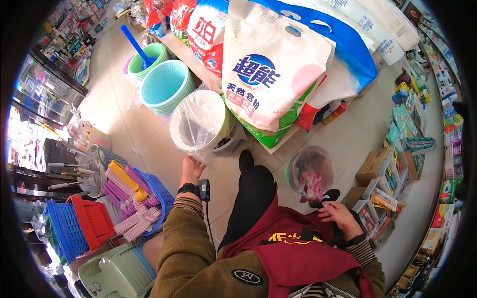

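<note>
My left hand (193,170) reaches forward to the near edge of a cream bucket (216,111). Its fingers are closed at the clear plastic bag (201,141) draped over that bucket, and the fingertips are partly covered by the film. Beside my right thigh my right hand (338,216) hovers with loosely bent fingers apart, holding nothing. Closest to it on the floor is a bin (313,166) lined with clear plastic, with a pink and white packet (312,186) inside.
Stacked turquoise buckets (166,87) and green buckets (156,52) stand ahead, left of large detergent bags (273,69). At left are a blue basket (159,198) of bundled goods, a red basket (92,223) and a pale green stool (114,273). Boxes (375,166) and stocked shelves (442,198) line the right.
</note>
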The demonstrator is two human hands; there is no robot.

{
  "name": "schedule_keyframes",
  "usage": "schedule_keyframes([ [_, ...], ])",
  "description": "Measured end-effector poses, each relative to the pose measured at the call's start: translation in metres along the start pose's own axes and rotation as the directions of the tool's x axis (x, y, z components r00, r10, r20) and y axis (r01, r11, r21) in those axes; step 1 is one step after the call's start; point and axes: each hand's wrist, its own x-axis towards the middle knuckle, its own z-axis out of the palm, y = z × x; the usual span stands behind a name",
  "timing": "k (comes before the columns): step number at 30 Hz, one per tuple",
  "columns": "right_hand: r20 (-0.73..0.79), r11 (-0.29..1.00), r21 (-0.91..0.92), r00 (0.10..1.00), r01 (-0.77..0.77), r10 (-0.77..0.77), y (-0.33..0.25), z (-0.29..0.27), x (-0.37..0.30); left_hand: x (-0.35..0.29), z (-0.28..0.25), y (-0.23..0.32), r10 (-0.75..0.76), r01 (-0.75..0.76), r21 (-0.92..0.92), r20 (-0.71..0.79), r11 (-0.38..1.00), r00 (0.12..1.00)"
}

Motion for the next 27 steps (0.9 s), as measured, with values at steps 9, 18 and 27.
schedule_keyframes([
  [9,-0.017,1.000,0.002,0.999,-0.029,0.029,0.000,0.009,-0.008,0.077,-0.034,-0.037,0.040,-0.034,-0.107,0.051,0.994,0.998],
  [18,-0.074,0.999,-0.038,0.997,-0.031,0.028,0.009,0.016,-0.021,0.057,-0.019,-0.031,0.063,-0.033,-0.203,0.141,0.979,0.988],
  [27,-0.114,0.996,-0.059,0.991,-0.071,0.064,0.005,0.018,-0.022,0.067,-0.022,-0.027,0.079,-0.068,0.082,-0.140,0.994,0.987],
])
